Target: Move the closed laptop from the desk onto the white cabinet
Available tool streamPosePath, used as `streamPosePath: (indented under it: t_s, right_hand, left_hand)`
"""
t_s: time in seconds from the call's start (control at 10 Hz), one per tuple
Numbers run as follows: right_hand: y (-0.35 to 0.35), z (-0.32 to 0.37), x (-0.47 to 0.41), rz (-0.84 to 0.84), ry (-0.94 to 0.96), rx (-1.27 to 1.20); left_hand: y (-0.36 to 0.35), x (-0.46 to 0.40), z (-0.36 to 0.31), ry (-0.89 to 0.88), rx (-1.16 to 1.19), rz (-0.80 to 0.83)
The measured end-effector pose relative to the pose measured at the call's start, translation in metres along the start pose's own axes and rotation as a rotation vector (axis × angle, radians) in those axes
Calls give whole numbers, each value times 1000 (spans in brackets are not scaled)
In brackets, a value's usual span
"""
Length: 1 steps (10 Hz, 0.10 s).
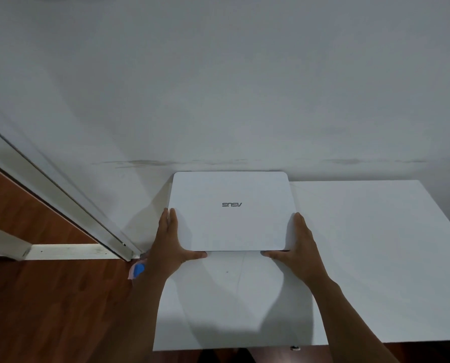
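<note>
A closed white laptop [229,213] with a grey logo on its lid is over the far left part of the white cabinet top [362,258], close to the wall. My left hand [170,244] grips the laptop's near left corner, fingers along its left edge and thumb on the front edge. At the near right corner, my right hand [297,244] holds it the same way. Whether the laptop rests flat on the cabinet or is held just above it I cannot tell.
A white wall [218,87] stands right behind the cabinet. To the left are a white door frame [61,195] and a brown wooden floor [48,310]. A small blue and pink object [137,269] lies on the floor beside the cabinet's left edge.
</note>
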State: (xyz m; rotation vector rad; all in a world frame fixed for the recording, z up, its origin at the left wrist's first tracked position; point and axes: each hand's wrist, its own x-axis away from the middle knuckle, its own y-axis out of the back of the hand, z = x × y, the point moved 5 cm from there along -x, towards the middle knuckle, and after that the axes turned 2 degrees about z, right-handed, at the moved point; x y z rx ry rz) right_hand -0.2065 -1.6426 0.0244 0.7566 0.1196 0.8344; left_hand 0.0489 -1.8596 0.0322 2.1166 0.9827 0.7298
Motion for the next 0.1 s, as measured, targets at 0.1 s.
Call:
streamPosePath:
  t_s: [0.1]
  right_hand:
    - [-3,-2,6,-3,-17,-69]
  left_hand:
    - [0,19,-6,-39,-14,-110]
